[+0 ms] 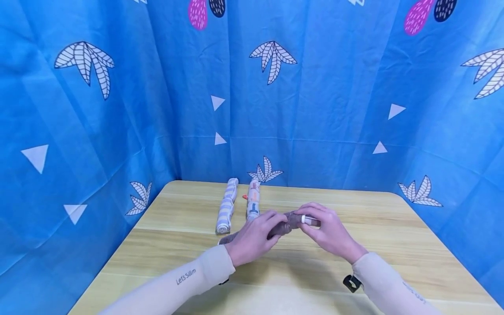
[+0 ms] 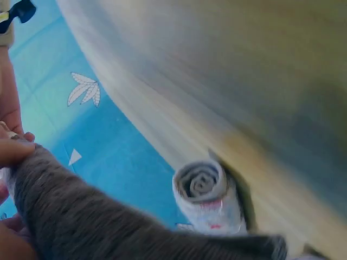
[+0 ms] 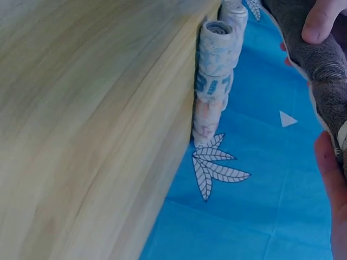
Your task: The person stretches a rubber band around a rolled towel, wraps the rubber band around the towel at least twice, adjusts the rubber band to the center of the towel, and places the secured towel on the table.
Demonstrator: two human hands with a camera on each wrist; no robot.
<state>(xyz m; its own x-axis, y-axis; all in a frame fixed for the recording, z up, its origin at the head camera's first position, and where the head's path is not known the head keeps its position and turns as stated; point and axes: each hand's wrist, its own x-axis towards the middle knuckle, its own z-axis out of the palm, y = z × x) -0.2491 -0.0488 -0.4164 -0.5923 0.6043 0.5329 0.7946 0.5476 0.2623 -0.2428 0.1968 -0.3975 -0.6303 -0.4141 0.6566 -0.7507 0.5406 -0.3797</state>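
Both hands hold a dark grey-brown rolled towel point(image 1: 293, 220) above the table. My left hand point(image 1: 256, 236) grips it near its middle, thumb below and fingers over the top. At its right end my right hand point(image 1: 330, 229) pinches it beside a narrow white band point(image 1: 304, 219). The fuzzy dark cloth point(image 2: 92, 216) runs across the lower left wrist view. In the right wrist view, a thumb point(image 3: 320, 24) presses on the roll, which has a crease or narrowing along it. The towel's left part is partly hidden behind my left hand.
Behind the hands, a grey-and-white striped rolled towel point(image 1: 227, 208) lies on the wooden table point(image 1: 370, 245). Right of it lies a white patterned roll point(image 1: 253, 199), with a small orange piece point(image 1: 245, 197) at its side. A blue printed curtain point(image 1: 323, 96) surrounds the table's back and sides.
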